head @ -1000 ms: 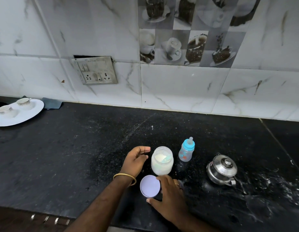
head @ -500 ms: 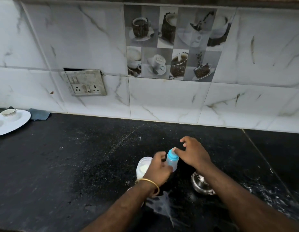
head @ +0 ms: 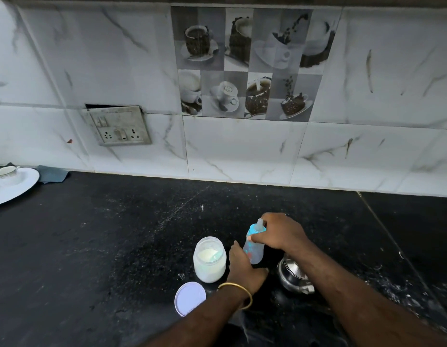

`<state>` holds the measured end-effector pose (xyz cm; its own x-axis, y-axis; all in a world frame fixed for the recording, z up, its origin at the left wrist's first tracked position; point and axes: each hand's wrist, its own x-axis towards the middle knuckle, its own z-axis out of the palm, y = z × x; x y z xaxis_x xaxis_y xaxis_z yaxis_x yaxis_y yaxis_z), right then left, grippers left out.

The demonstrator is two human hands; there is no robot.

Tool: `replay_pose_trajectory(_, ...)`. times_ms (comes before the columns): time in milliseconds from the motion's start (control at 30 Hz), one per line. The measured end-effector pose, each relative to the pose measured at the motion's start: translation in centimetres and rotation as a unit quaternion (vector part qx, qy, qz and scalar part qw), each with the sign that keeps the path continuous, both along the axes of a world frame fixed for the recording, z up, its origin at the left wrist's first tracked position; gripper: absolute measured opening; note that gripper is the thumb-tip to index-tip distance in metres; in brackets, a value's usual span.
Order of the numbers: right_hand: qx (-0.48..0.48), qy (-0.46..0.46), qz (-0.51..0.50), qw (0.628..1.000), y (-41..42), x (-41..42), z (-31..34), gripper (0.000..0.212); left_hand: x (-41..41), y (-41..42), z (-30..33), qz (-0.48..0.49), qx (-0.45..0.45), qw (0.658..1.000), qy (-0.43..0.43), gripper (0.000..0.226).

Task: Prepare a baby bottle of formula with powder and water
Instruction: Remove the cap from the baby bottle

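Blue plastic marks the cap [head: 256, 229] of the bottle [head: 253, 247], which stands slightly tilted on the black surface [head: 117, 246] just right of the jar [head: 209, 259]. That jar is open, with pale powder and what looks like a scoop inside; its lid [head: 190, 298] lies flat just in front of it. A steel kettle [head: 293, 276] sits right of the bottle, partly hidden under the right forearm.

The left hand [head: 243, 269] is curled round the bottle's lower body, and the right hand [head: 280, 234] pinches the cap ring between thumb and fingers. The step looks like unscrewing the cap. To do it well, the left hand should clamp the body firmly near the base so it cannot spin or tip toward the jar, while the right turns the ring, not the soft teat. Lift the cap straight off and set it down clean side up, away from the spilled powder on the surface.
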<state>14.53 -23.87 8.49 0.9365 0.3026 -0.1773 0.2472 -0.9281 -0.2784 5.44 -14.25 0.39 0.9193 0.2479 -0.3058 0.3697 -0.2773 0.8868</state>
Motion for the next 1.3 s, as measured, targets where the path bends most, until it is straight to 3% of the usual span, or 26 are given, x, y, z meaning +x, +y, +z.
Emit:
replay_pose_trajectory(100,0.006,0.007,0.002,1.000,-0.6,-0.6,2.3,0.047,0.3,-0.6,0.3,0.022,0.009,0.998,-0.062,0.115)
replay_pose_trajectory(233,0.012,0.008,0.003,1.000,-1.0,-1.5,3.7,0.056,0.8,-0.6,0.6,0.048,-0.033,0.993,-0.101,0.062)
replay_pose_trajectory(400,0.017,-0.003,0.001,1.000,-0.9,-1.6,3.4,0.053,1.0,-0.2,-0.1,0.027,-0.029,0.992,-0.123,0.044)
replay_pose_trajectory(600,0.025,0.064,0.129,0.989,-1.2,-1.3,4.4,0.036,1.2,0.5,-1.9,0.025,-0.045,0.992,-0.117,0.045)
replay_pose_trajectory(667,0.014,0.090,0.171,0.981,-1.3,-1.2,5.0,0.049,1.3,0.8,-1.9,0.017,-0.044,0.992,-0.121,0.047)
replay_pose_trajectory(767,-0.080,0.082,0.145,0.983,-0.4,-1.6,6.0,0.067,1.4,1.1,-1.7,0.007,-0.049,0.990,-0.131,0.043)
replay_pose_trajectory(833,-0.137,0.045,0.116,0.983,0.3,-1.9,6.5,0.058,1.3,1.1,-1.3,0.003,-0.045,0.989,-0.143,0.044)
replay_pose_trajectory(933,-0.099,0.074,0.137,0.983,0.5,-1.7,6.6,0.035,1.0,1.1,-1.4,-0.001,-0.055,0.989,-0.135,0.050)
replay_pose_trajectory(1000,-0.098,0.117,0.164,0.975,0.4,-1.7,6.8,0.048,0.7,1.1,-1.5,-0.003,-0.061,0.990,-0.127,0.052)
replay_pose_trajectory(1100,-0.128,0.086,0.136,0.979,0.6,-2.0,7.0,0.062,0.5,1.2,-1.7,0.005,-0.070,0.990,-0.124,0.049)
replay_pose_trajectory(1267,-0.104,0.094,0.151,0.978,0.1,-1.5,6.7,0.034,0.5,1.2,-1.6,-0.002,-0.070,0.991,-0.112,0.052)
replay_pose_trajectory(1300,-0.095,0.108,0.174,0.974,0.0,-1.5,6.7,0.043,0.5,1.2,-1.5,-0.004,-0.069,0.991,-0.114,0.052)
